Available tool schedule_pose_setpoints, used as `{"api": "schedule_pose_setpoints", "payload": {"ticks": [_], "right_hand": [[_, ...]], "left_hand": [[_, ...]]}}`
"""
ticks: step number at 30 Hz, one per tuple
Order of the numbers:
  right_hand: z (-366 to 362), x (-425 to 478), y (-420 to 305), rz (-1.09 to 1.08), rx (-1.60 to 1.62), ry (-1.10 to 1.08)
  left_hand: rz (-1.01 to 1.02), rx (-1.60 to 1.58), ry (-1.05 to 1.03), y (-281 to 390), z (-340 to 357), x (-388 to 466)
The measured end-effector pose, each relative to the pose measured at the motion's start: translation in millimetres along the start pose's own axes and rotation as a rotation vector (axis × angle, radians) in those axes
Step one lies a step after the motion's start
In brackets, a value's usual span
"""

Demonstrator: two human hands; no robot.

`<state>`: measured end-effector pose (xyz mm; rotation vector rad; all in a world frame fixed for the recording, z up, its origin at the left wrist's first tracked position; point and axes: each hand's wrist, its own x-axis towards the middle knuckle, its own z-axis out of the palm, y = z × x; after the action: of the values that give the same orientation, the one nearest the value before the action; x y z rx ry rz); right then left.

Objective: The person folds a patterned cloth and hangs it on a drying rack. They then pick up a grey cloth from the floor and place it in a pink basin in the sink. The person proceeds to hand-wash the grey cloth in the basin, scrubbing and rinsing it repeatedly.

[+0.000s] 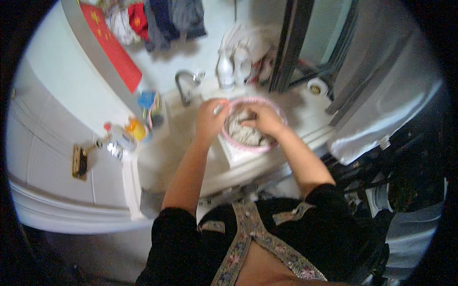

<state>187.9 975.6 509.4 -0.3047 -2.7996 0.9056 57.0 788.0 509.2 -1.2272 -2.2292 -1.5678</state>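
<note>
A round pink plastic basket [254, 148] stands on the counter beside the sink basin. Light greyish cloth [243, 130] lies bunched inside it. My left hand [209, 116] is at the basket's left rim, thumb and forefinger closed on its edge. Over the right side of the basket reaches my right hand [266, 121], its thumb and bent fingers down at the cloth. Blur and the hand itself hide whether the fingers grip the fabric.
A dark curved faucet [184, 85] rises behind the basin [179, 150]. White bottles [225, 71] stand behind the basket. Left on the ledge are a yellow-orange item [136, 128] and a clear bottle [123, 139]. A paper roll [316, 87] and grey curtain [379, 78] are at right.
</note>
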Motion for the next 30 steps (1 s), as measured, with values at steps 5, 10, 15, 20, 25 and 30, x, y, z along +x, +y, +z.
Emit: {"api": "schedule_pose_setpoints", "payload": {"ticks": [5,10,15,20,25,30], "right_hand": [[53,9,4,-0.023,-0.536,-0.059],[27,37,30,0.059,-0.311,0.005],[-22,54,25,0.071,0.270,0.415],[-93,61,-30,-0.094,0.551,0.651],[-157,57,-69,-0.093,0.675,0.735],[-189,54,-106,-0.198,0.762,0.851]], "left_hand": [[-0.159,0.278,-0.201,-67,18,-62],[-0.148,0.209,-0.267,-60,33,-75],[-0.186,0.145,-0.287,-82,29,-71],[-0.096,0.065,-0.229,-72,34,-53],[-0.046,0.069,-0.233,-65,38,-33],[-0.038,0.025,-0.292,-46,52,-6]]}}
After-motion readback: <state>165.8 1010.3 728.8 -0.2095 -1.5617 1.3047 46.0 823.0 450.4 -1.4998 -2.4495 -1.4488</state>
